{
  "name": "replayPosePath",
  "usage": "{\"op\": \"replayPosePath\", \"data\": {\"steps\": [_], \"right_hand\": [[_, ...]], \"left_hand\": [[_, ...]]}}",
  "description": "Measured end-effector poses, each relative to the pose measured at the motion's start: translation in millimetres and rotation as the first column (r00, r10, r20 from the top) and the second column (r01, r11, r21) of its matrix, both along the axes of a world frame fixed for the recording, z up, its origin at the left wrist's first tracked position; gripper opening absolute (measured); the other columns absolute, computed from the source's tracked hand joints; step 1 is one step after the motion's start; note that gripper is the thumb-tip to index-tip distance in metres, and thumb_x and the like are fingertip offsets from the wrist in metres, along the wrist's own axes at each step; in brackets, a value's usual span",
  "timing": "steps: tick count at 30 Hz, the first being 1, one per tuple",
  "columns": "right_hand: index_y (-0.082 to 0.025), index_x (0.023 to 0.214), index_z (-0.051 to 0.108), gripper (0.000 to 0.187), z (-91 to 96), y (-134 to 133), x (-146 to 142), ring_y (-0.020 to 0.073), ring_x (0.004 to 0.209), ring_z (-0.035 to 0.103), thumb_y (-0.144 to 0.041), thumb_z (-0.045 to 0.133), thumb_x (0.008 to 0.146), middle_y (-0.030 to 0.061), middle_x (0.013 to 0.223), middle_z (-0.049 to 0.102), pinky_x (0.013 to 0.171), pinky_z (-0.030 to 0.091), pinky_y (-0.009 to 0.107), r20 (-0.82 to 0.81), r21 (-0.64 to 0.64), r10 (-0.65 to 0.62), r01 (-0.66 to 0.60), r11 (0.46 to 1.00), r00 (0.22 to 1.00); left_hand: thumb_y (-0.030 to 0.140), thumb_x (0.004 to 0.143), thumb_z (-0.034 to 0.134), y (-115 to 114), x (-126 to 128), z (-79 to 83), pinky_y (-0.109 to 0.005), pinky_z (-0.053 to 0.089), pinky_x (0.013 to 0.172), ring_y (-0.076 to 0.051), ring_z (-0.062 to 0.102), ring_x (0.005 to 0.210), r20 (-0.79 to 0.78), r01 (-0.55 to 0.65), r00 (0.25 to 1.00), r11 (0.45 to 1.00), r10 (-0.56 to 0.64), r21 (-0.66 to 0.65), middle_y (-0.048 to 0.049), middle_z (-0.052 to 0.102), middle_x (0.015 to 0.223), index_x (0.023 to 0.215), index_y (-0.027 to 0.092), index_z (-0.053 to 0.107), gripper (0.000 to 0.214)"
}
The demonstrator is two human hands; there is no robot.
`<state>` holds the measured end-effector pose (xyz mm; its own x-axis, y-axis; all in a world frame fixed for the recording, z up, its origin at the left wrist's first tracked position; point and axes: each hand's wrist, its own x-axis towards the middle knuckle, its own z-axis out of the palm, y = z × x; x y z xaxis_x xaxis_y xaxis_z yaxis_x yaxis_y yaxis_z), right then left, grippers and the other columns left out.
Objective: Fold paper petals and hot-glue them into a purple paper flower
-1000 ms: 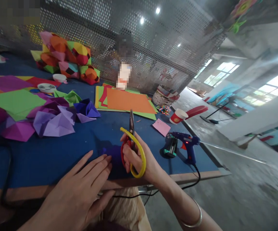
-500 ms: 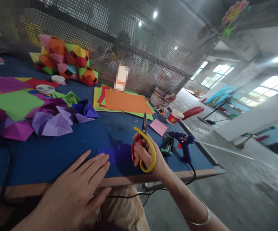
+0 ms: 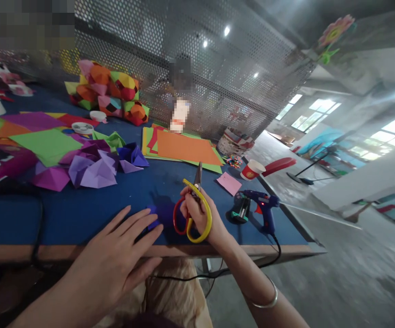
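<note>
My left hand (image 3: 120, 253) lies flat with its fingers stretched out at the table's near edge, the fingertips touching a small dark purple-blue piece of paper (image 3: 161, 217) on the blue tabletop (image 3: 81, 214). My right hand (image 3: 199, 216) grips a pair of scissors (image 3: 192, 207) with yellow and red handles. The blades point up and away and are closed. The scissors sit just right of the purple piece.
Folded purple paper shapes (image 3: 91, 166) lie at mid left. Green and orange sheets (image 3: 187, 148) lie further back. A blue glue gun (image 3: 264, 207) with a cord, a pink note (image 3: 229, 183) and a red cup (image 3: 251, 170) stand at right. A perforated metal screen (image 3: 200, 59) backs the table.
My right hand with the scissors swung right and then came back left towards the purple piece. The view shifted a little. My left hand stays flat on the table edge.
</note>
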<state>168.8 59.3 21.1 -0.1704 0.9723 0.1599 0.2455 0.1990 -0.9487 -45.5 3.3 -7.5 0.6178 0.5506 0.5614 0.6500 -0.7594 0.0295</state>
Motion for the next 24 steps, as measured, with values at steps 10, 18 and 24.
{"op": "replayPosePath", "data": {"steps": [10, 18, 24], "right_hand": [[-0.022, 0.098, 0.046, 0.021, -3.7, 0, 3, 0.0057, 0.036, 0.039, -0.043, 0.045, 0.095, -0.009, 0.058, 0.048, 0.031, 0.031, 0.015, -0.034, -0.118, 0.01, -0.014, 0.993, 0.999], [-0.022, 0.096, 0.047, 0.017, -2.3, -6, -10, 0.0073, 0.042, 0.043, -0.039, 0.043, 0.097, -0.0076, 0.058, 0.047, 0.039, 0.035, 0.017, -0.021, -0.069, 0.061, -0.062, 0.996, 0.998], [-0.022, 0.095, 0.048, 0.013, 0.0, -8, -29, 0.0083, 0.045, 0.046, -0.034, 0.044, 0.096, -0.0067, 0.058, 0.047, 0.044, 0.038, 0.02, -0.014, -0.048, 0.098, -0.098, 0.994, 0.995]], "left_hand": [[0.029, 0.093, 0.055, 4, -28, 6.2, -0.05, 0.034, 0.115, -0.026, 0.062, 0.122, -0.064, 0.057, 0.996, 0.997, -0.06, -0.045, -0.0086, 0.068, 0.132, 0.129, 0.017, 0.062, 0.039], [0.02, 0.091, 0.053, 7, -25, 2.9, -0.044, 0.023, 0.12, -0.022, 0.062, 0.121, -0.027, 0.093, 0.995, 0.996, -0.094, -0.012, -0.0075, 0.07, 0.127, 0.124, 0.015, 0.063, 0.035], [0.017, 0.094, 0.046, 3, -20, 4.0, -0.042, 0.022, 0.12, -0.019, 0.062, 0.118, 0.093, 0.077, 0.993, 0.992, -0.068, -0.102, -0.0051, 0.073, 0.114, 0.107, 0.018, 0.064, 0.022]]}}
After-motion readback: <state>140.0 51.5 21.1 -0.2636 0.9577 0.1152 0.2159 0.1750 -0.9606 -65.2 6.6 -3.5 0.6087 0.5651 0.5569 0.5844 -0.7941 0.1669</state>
